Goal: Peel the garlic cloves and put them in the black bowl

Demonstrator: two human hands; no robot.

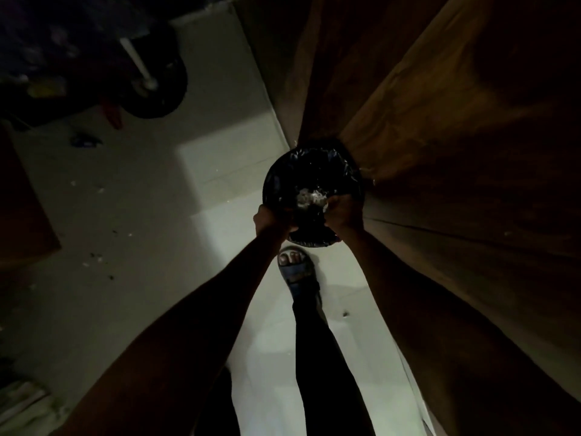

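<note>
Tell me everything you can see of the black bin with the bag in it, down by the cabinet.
The black bin is round, lined with a shiny, crinkled black plastic bag, and stands on the pale floor against the wooden cabinet. Pale papery scraps, probably garlic skins, lie inside. The left hand and the right hand both grip the near rim or bag edge; the dim light hides which. A sandalled foot stands just below it.

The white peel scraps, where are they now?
Head view, centre: white peel scraps lie inside the black-lined bin, between both hands, beside the wooden cabinet.
</note>
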